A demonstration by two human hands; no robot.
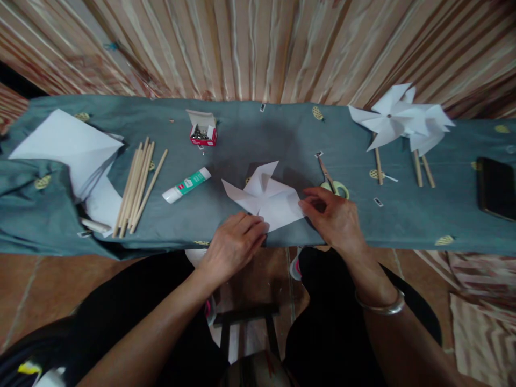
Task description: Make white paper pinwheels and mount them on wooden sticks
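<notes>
A white paper pinwheel (278, 201) lies near the front edge of the cloth-covered table, its blades folded toward the middle. At its lower left, my left hand (237, 239) has its fingers closed on the paper's near edge. My right hand (334, 215), with a bracelet at the wrist, pinches the pinwheel's right corner between thumb and fingers. Just behind the right hand rest scissors (331, 180) with pale green handles, partly covered by the fingers. A glue stick (186, 185) with a green label lies to the left of the pinwheel.
Several wooden sticks (137, 188) lie left, beside white paper sheets (64, 142). An open red box (203, 134) of small metal pins stands at the back. Finished pinwheels (397, 115) on sticks lie at right, near a dark phone (495, 188). A striped curtain (258, 48) hangs behind.
</notes>
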